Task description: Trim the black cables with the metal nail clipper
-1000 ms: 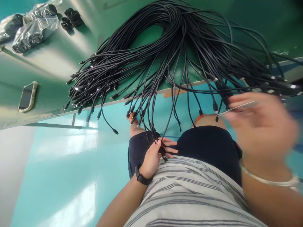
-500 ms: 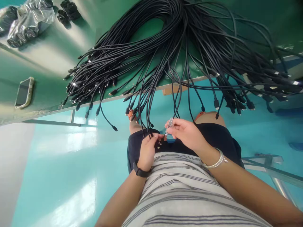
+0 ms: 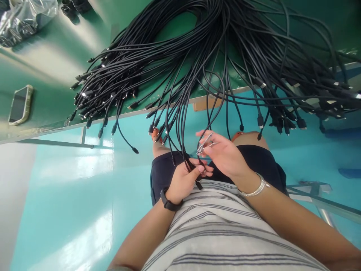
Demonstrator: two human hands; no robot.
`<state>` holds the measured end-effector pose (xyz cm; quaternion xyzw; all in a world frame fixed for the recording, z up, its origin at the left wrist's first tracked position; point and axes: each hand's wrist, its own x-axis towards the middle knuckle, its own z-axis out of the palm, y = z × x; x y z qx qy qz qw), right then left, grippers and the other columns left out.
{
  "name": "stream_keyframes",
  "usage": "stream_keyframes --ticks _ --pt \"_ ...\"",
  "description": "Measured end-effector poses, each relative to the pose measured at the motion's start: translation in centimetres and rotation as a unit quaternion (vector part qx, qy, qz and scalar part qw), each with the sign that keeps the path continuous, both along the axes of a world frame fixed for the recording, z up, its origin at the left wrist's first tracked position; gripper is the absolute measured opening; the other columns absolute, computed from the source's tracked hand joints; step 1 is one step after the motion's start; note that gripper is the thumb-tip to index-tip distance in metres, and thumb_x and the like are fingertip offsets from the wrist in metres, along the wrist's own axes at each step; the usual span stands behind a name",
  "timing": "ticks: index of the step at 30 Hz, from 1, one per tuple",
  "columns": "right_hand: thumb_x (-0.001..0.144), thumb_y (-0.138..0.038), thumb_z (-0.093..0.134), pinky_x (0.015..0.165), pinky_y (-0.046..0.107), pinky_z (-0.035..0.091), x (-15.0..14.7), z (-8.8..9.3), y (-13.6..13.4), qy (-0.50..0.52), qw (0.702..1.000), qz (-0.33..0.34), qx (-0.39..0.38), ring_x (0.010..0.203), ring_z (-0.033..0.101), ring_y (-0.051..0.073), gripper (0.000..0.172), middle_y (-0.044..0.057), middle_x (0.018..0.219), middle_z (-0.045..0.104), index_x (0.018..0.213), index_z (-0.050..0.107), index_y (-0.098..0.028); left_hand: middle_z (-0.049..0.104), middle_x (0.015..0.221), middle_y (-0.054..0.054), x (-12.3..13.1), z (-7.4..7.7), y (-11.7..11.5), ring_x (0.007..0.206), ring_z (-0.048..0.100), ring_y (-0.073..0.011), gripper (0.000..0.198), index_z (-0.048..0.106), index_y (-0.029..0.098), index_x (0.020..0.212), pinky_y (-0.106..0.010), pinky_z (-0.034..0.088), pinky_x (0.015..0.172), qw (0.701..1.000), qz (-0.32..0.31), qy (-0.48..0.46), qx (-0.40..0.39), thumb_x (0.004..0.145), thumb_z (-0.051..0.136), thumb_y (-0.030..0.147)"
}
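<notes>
A large bundle of black cables (image 3: 180,75) lies on the green table and hangs over its edge, with many small connectors at the ends. My left hand (image 3: 187,177) is shut around one or more of the hanging cables, and a black connector (image 3: 199,185) sticks out below it. My right hand (image 3: 222,150) pinches a small metal tool, probably nail clippers (image 3: 204,145), between thumb and fingers. The tool's tip is just above my left hand, close to the cables there. A black band circles my left wrist and a metal bangle circles my right.
A phone (image 3: 19,104) and plastic-wrapped black coils (image 3: 25,24) lie on the green table (image 3: 42,75). Below its edge are a metal frame bar (image 3: 56,143) and a shiny turquoise floor (image 3: 64,188). My dark shorts (image 3: 254,162) and bare knees fill the lap area.
My right hand has come in from the upper right, blurred earlier, to just above my left hand, with the metal tool in it. The left hand still grips the cables.
</notes>
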<state>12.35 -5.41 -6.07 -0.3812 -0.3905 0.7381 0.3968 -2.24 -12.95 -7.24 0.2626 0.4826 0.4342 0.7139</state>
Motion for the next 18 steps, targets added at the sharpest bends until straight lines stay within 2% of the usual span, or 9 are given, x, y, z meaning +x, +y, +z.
stream_keyframes --ticks 1,3,5,7,12,18 --pt "0.073 -0.032 0.079 0.063 0.027 0.053 0.1 -0.1 -0.2 0.006 1.0 -0.018 0.002 0.071 0.058 0.011 0.017 0.003 0.118 0.059 0.086 0.071 -0.024 0.077 0.089 -0.009 0.0 0.0 0.0 0.079 0.073 -0.0189 0.024 0.067 0.014 0.097 -0.029 0.054 0.075 1.0 0.015 0.007 0.009 0.085 0.069 0.035" --pt "0.073 -0.028 0.08 0.07 0.027 0.054 0.3 -0.3 -0.9 0.01 0.999 -0.043 -0.001 0.075 0.06 0.011 0.014 0.002 0.108 0.063 0.082 0.071 -0.024 0.076 0.088 -0.007 -0.1 0.0 -0.1 0.079 0.072 -0.0165 0.022 0.067 0.015 0.097 -0.027 0.054 0.075 0.999 0.038 0.018 0.025 0.087 0.067 0.035" --pt "0.074 -0.024 0.08 0.07 0.028 0.055 0.5 -0.6 -1.6 0.007 0.999 -0.045 -0.015 0.075 0.063 0.013 0.013 0.002 0.091 0.067 0.084 0.072 -0.024 0.075 0.087 -0.006 -0.2 0.1 -0.1 0.076 0.072 -0.0157 0.019 0.068 0.016 0.094 -0.026 0.054 0.074 0.998 0.043 0.024 0.036 0.088 0.066 0.034" --pt "0.076 -0.023 0.078 0.069 0.03 0.056 0.5 -0.8 -2.3 0.005 0.999 -0.04 -0.029 0.075 0.066 0.015 0.013 0.002 0.085 0.07 0.088 0.072 -0.023 0.075 0.086 -0.006 -0.3 0.2 -0.1 0.076 0.072 -0.0164 0.018 0.069 0.015 0.091 -0.027 0.054 0.073 0.998 0.039 0.025 0.042 0.088 0.066 0.033" --pt "0.08 -0.022 0.075 0.073 0.03 0.057 0.3 -0.8 -3.1 0.0 0.998 -0.052 -0.039 0.083 0.069 0.016 0.013 0.002 0.088 0.074 0.092 0.07 -0.025 0.075 0.088 -0.007 -0.3 0.3 -0.2 0.078 0.072 -0.0174 0.017 0.069 0.016 0.091 -0.029 0.055 0.076 0.998 0.033 0.025 0.046 0.088 0.066 0.032" --pt "0.079 -0.02 0.075 0.065 0.028 0.056 0.4 -0.6 -3.0 -0.021 0.998 -0.048 -0.045 0.07 0.067 0.014 0.012 0.003 0.087 0.074 0.091 0.071 -0.021 0.075 0.083 -0.006 -0.1 0.7 -0.2 0.074 0.071 -0.0173 0.02 0.068 0.015 0.088 -0.03 0.056 0.074 0.998 0.041 0.037 0.035 0.084 0.07 0.034"
